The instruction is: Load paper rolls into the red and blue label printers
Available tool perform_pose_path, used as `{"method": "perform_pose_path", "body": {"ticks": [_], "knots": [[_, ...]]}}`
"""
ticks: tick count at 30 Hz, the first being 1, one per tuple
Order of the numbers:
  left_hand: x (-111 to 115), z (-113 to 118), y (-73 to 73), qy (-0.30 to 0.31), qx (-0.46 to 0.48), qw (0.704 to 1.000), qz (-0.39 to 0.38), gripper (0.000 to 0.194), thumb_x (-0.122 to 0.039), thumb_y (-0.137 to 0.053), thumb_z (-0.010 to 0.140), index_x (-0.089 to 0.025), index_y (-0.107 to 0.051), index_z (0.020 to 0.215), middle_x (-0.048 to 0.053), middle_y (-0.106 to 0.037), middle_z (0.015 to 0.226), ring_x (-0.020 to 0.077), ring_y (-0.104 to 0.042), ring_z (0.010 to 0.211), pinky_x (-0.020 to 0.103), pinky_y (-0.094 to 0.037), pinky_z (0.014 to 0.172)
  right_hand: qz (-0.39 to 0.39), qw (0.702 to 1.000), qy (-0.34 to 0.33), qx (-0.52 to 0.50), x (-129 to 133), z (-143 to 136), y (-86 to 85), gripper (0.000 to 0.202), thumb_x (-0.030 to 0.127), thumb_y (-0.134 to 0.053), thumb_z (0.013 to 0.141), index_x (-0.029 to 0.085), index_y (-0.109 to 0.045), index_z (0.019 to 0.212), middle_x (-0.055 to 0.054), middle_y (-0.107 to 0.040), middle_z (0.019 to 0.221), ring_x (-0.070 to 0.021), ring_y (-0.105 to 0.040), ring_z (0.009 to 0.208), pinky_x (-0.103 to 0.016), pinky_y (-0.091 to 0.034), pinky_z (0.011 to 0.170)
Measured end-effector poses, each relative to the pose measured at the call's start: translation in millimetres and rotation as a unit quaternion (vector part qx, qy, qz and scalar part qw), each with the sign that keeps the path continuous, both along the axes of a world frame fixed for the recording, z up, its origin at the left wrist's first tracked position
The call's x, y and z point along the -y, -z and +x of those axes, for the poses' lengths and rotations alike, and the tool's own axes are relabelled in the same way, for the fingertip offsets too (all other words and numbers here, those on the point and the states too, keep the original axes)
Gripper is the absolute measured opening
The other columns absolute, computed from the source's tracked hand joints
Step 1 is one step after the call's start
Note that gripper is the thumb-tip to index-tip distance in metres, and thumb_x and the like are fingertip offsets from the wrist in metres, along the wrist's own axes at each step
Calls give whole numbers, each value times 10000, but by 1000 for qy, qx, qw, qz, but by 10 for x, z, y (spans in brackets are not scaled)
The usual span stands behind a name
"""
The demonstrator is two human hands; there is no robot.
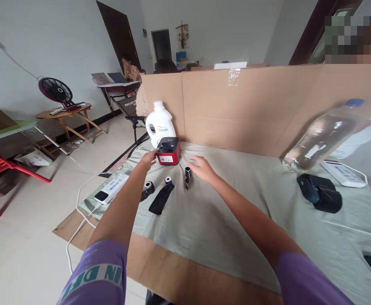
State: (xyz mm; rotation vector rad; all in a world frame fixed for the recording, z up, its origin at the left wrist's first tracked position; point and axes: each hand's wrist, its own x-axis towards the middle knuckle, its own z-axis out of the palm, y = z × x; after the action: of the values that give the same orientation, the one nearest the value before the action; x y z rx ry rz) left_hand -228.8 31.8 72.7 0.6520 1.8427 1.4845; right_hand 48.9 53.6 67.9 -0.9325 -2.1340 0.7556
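Note:
A small red box-shaped device [173, 157] with a black top and a white label stands on the green cloth; it looks like a label printer. My left hand [148, 160] rests against its left side, fingers stretched out, partly hidden behind the hand itself. To the right of the device, my right hand [202, 167] is open above the cloth and holds nothing. Just left of its fingers stands a small dark roll [187, 173] with a loose strip. Nearer me lie another roll [168, 180] with a black strip [161, 199] unrolled and a third dark roll [147, 190].
Behind the device are a white detergent jug [160, 123] and a cardboard partition [230, 110]. A white power strip [112, 189] with a cable lies left. At right are a large clear bottle [325, 135] and a black device [319, 192]. Other people sit beyond.

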Motion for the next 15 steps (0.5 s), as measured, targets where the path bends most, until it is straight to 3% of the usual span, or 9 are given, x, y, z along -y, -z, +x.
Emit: {"method": "perform_pose_path", "body": {"ticks": [2,6,11,15], "knots": [[-76,-53,43,26,19,999,-19,188,-283,-673,850,-170,-645,997,108,-705,1112,236,-607,1074,393,-440,976,-18,989,-4,146,-156,-544,-35,364,497,-514,947,222,-722,1064,-81,-734,1143,-282,-606,1197,-427,-353,1125],[-134,-67,140,43,47,998,-12,265,-267,-642,868,-242,-654,1131,51,-710,1145,213,-637,1018,348,-453,935,-39,973,34,226,-419,-1117,23,442,517,-685,843,143,-707,1077,-159,-738,1120,-358,-594,1203,-524,-220,1181],[-89,-41,173,49,78,996,18,409,-251,-593,884,-287,-621,1290,29,-723,1079,171,-665,845,290,-505,806,4,970,58,236,-461,-1264,183,629,439,-741,821,55,-596,1298,-254,-627,1328,-381,-493,1341,-513,-138,1220],[15,10,13,40,79,995,36,477,-208,-604,863,-240,-609,1339,48,-740,1052,164,-680,841,280,-527,809,32,977,36,209,-346,-1181,250,553,377,-667,900,30,-571,1320,-261,-634,1307,-354,-550,1284,-490,-245,1195]]}}
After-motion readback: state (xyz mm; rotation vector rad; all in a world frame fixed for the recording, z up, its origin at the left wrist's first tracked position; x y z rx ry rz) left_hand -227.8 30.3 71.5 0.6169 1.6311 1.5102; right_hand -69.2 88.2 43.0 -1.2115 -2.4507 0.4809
